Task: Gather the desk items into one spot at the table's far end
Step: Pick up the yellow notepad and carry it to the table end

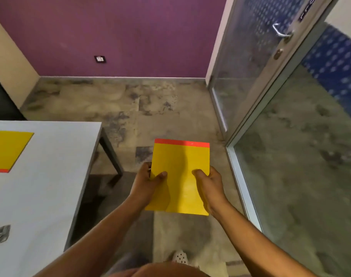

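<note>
Both hands (148,180) (209,182) grip a yellow pad (179,162) over mottled floor (150,100), right of the white table (50,176).

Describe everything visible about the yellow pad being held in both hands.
The yellow pad is a flat, glossy rectangle with an orange-red strip along its far edge. It looks like a thin paper pad or folder with a smooth cover. It is held over the floor, right of the white table, and nearly level. The left hand and right hand grip its side edges, thumbs on top, fingers underneath. Nothing else touches it.
</note>
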Motion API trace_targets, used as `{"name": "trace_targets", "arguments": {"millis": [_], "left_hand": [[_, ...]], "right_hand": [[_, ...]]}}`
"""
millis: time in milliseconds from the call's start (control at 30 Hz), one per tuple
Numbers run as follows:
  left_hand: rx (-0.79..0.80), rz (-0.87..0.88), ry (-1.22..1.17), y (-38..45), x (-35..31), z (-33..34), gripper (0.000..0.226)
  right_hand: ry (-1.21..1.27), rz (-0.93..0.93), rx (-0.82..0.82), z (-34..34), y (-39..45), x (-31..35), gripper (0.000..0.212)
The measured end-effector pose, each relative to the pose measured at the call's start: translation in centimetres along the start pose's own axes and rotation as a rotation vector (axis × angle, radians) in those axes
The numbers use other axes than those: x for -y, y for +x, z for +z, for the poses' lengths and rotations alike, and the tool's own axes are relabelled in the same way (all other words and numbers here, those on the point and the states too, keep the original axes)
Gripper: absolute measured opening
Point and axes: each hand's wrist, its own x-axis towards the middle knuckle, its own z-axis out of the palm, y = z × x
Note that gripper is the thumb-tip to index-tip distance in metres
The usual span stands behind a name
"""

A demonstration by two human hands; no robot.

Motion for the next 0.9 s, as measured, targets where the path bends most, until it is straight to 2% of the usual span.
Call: {"name": "trace_targets", "arguments": {"millis": [167, 300, 367, 533, 700, 900], "left_hand": [[0.019, 0.002, -0.027, 7.9, -3.0, 0.8, 0.023], [0.004, 0.001, -0.083, 15.4, -4.3, -0.1, 0.036], [-0.005, 0.02, -0.094, 19.9, -5.1, -1.0, 0.035], [-0.033, 0.041, -0.11, 29.5, -9.8, -4.9, 0.027], [-0.036, 0.063, -0.115, 37.6, -15.0, -9.8, 0.025], [-0.095, 0.018, -0.157, 47.6, -19.7, -13.6, 0.023]], "right_hand": [[-0.034, -0.04, -0.001, 1.6, 7.6, 3.5, 0.028], [-0.069, -0.032, 0.03, 5.2, 14.8, 5.8, 0.03], [-0.095, -0.036, 0.02, 7.6, 18.8, 7.4, 0.027], [-0.138, 0.021, 0.06, 14.2, 26.1, 13.2, 0.022], [-0.198, -0.004, 0.099, 21.3, 33.8, 19.0, 0.01], [-0.201, 0.006, 0.18, 28.9, 43.4, 23.8, 0.015]]}}
